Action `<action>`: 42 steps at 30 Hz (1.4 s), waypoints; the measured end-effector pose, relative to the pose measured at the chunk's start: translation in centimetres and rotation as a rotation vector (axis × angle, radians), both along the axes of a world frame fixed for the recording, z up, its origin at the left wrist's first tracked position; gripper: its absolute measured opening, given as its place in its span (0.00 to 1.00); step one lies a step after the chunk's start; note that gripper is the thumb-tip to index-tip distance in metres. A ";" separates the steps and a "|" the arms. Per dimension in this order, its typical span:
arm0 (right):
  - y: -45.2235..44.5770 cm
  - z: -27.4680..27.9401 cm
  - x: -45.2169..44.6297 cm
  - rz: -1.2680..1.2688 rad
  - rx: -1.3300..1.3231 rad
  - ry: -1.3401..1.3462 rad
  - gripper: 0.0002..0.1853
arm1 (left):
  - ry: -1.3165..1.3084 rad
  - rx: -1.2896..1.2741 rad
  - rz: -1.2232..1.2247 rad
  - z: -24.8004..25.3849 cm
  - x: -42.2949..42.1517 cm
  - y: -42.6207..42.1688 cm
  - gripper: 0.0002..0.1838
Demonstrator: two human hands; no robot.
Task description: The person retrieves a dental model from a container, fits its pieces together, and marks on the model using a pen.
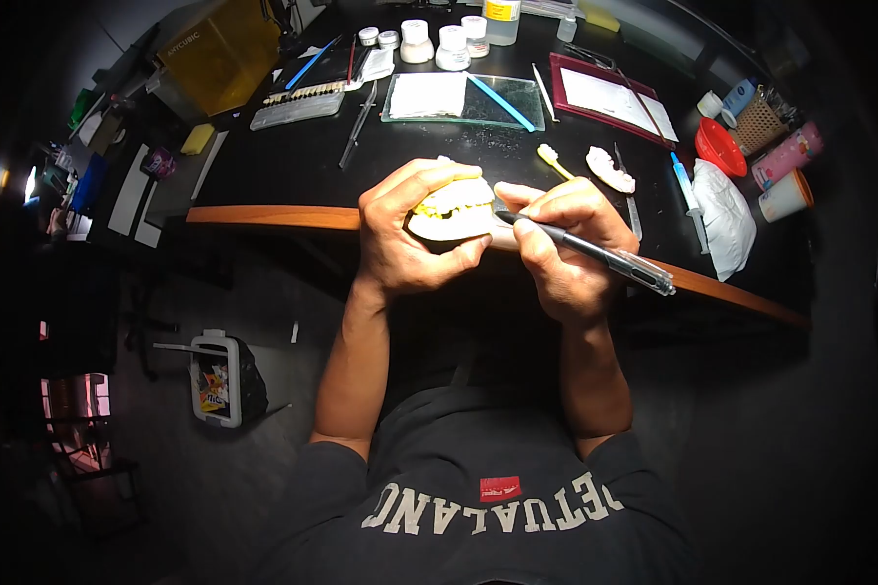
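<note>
- Cream-white jaw-shaped dental model with yellowish teeth (451,222), in the head view: held up at the front edge of the black table with an orange-brown wooden rim (273,216).
- Bare left hand (392,229): curved wide around the model's left side, fingers over the top and thumb underneath, gripping it.
- Bare right hand (580,249): fingers closed in a writing grip on a slim black pen with a clear end (605,255). Its tip points at the model's right side; whether it touches cannot be told.
- Just beyond the hands: a yellow brush with pale bristles (553,162), and to its right a whitish curved dental piece (611,174).
- Farther back: a clear glass plate (522,93) carrying a white paper pad (427,96) and a bright blue stick (500,102), with white-lidded jars (417,44) behind it.
- To the right: a blue-and-clear syringe (690,200) beside a crumpled white plastic pouch (727,222), near a round red bowl (720,148).
</note>
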State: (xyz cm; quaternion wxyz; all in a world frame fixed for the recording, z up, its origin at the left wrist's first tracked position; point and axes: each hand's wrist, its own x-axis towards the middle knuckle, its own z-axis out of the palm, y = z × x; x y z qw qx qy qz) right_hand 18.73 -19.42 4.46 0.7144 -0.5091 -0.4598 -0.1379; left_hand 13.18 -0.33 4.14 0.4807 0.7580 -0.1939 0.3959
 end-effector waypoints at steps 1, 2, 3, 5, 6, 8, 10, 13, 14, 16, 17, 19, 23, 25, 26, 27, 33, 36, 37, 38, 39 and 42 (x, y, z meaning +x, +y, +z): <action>0.0 0.1 -0.2 -0.009 0.007 0.048 0.06 | 0.008 -0.006 0.003 0.0 -0.1 -0.1 0.27; -0.1 0.1 -0.6 -0.016 0.013 0.096 0.07 | 0.015 -0.012 0.007 0.0 -0.1 -0.1 0.27; -0.1 0.1 -0.8 -0.023 0.019 0.145 0.07 | 0.005 0.005 0.014 0.0 0.0 -0.1 0.27; -0.2 -0.4 -0.7 -0.140 0.021 0.157 0.08 | -0.013 0.038 0.030 -0.1 0.1 0.0 0.28; -0.1 -0.7 -0.5 -0.199 0.022 0.164 0.09 | -0.020 0.051 0.042 0.0 0.2 0.0 0.28; -0.1 -1.3 -0.3 -0.237 0.021 0.200 0.10 | -0.031 0.078 0.066 0.0 0.2 0.0 0.29; 0.0 -1.5 -0.2 -0.288 0.003 0.201 0.11 | 0.016 0.046 0.059 -0.1 0.1 -0.1 0.29; 0.2 -1.5 -0.4 -0.347 -0.057 0.199 0.11 | 0.045 0.034 0.061 -0.1 0.1 -0.3 0.29; 0.3 -1.4 -0.5 -0.369 -0.052 0.200 0.12 | 0.047 0.036 0.065 -0.1 0.1 -0.4 0.30; 0.3 -1.7 -0.4 -0.379 -0.061 0.223 0.12 | 0.040 0.044 0.059 -0.3 0.2 -0.3 0.30; 0.3 -1.8 -0.4 -0.384 -0.065 0.234 0.13 | 0.036 0.048 0.057 -0.3 0.2 -0.2 0.30; 0.2 -1.6 -0.6 -0.378 -0.107 0.249 0.12 | 0.046 0.034 0.052 -0.3 0.1 -0.3 0.30; 0.3 -1.4 -0.8 -0.284 -0.115 0.301 0.12 | 0.060 0.047 0.065 -0.2 0.0 -0.3 0.31; 0.1 -0.7 -1.1 -0.250 -0.159 0.294 0.11 | 0.067 0.027 0.060 -0.3 0.0 -0.3 0.31; 0.2 -0.7 -0.9 -0.261 -0.177 0.231 0.10 | 0.069 0.017 0.054 -0.4 0.0 -0.4 0.30; 0.2 -0.7 -0.7 -0.274 -0.195 0.166 0.10 | 0.068 0.015 0.071 -0.3 0.0 -0.4 0.30; 0.4 0.2 -0.4 -0.313 -0.246 -0.114 0.10 | 0.065 -0.151 0.125 -0.1 0.5 -1.2 0.29; 0.7 0.5 -0.8 -0.284 -0.202 0.058 0.18 | 0.038 -0.135 0.200 0.1 1.3 -2.2 0.27; 0.8 0.1 -0.5 -0.296 -0.170 0.050 0.20 | 0.028 -0.126 0.224 0.3 1.6 -2.7 0.27; 0.9 -0.1 -0.3 -0.308 -0.139 0.043 0.23 | -0.013 -0.096 0.250 0.4 2.0 -3.1 0.26; 1.0 -0.1 -0.2 -0.303 -0.093 0.079 0.24 | -0.022 -0.095 0.248 0.5 2.4 -3.5 0.27; 1.2 -0.4 0.1 -0.269 0.014 0.167 0.26 | -0.023 -0.114 0.233 1.3 3.0 -5.0 0.29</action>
